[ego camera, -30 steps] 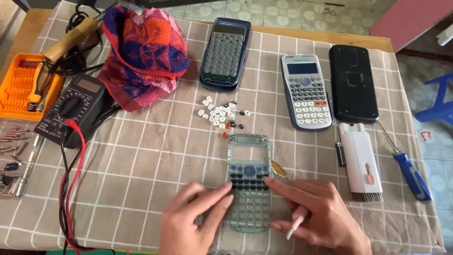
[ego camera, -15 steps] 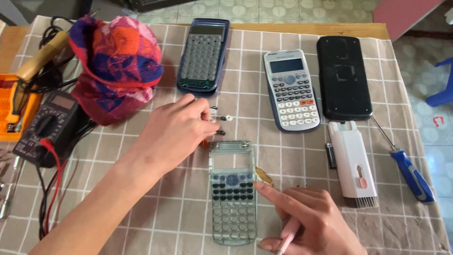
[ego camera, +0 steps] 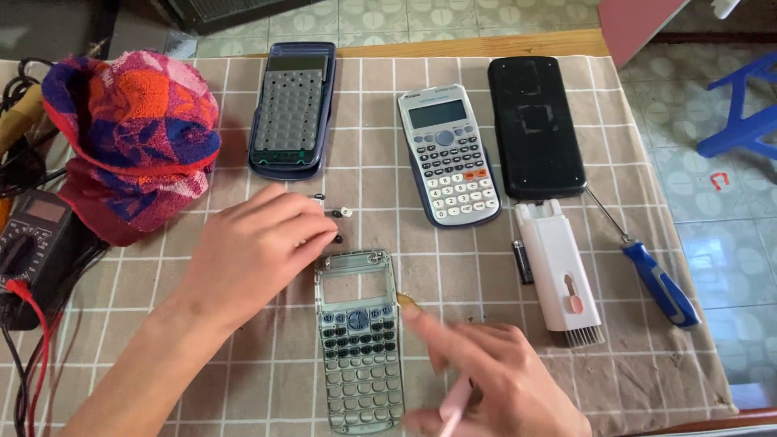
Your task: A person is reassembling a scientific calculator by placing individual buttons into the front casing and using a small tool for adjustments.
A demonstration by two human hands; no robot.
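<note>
Two hands work over a checked cloth (ego camera: 162, 356). Nearest, the right hand (ego camera: 494, 384) grips a pink stick (ego camera: 453, 405) and lays its forefinger against the right edge of the clear calculator front (ego camera: 358, 340), which lies flat between both hands. Just left and farther, the left hand (ego camera: 255, 251) curls loosely over the loose keys (ego camera: 340, 214); whether it pinches one is hidden. Beyond lie a grey calculator (ego camera: 449, 154) and a keyless calculator body (ego camera: 291, 109).

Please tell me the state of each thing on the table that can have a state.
Calculator front shell: detached, lying flat, partly filled with keys.
Opened calculator: front removed, membrane exposed.
Grey calculator: assembled, screen blank.
Black cover: off, lying flat.
Multimeter: leads attached.
Left hand: over loose keys.
Right hand: holding pink tool.
</note>
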